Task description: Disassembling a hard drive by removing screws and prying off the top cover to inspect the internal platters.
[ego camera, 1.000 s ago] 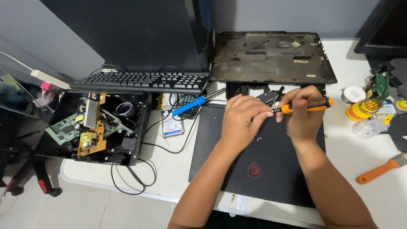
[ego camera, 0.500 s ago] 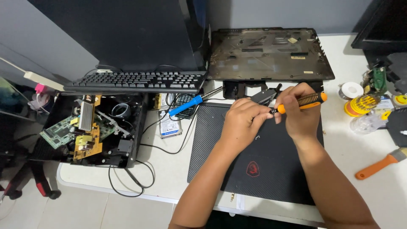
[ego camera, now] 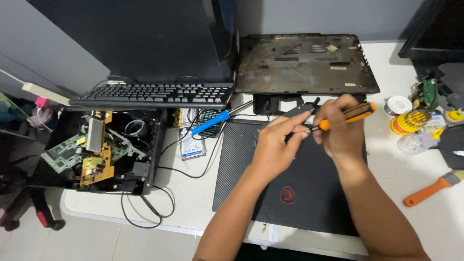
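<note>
My right hand (ego camera: 340, 128) grips an orange-and-black screwdriver (ego camera: 355, 113), its handle pointing up to the right and its tip towards my left hand. My left hand (ego camera: 276, 147) pinches the screwdriver's tip with thumb and forefinger; whether a small part sits between them is too small to tell. Both hands hover over the far edge of a black textured laptop lid (ego camera: 295, 193) with a red emblem. Just beyond lies a dark laptop bottom cover (ego camera: 304, 63), inner side up.
A blue-handled screwdriver (ego camera: 212, 122) and a bare hard drive (ego camera: 191, 147) lie left of the lid. A black keyboard (ego camera: 152, 95) sits above an opened device with circuit boards (ego camera: 96, 150). At the right are solder reels (ego camera: 406, 121) and an orange-handled brush (ego camera: 432, 188).
Both hands stay together at the screwdriver tip over the lid's far edge. The view has shifted slightly; the screwdriver handle tilts a little more upward.
</note>
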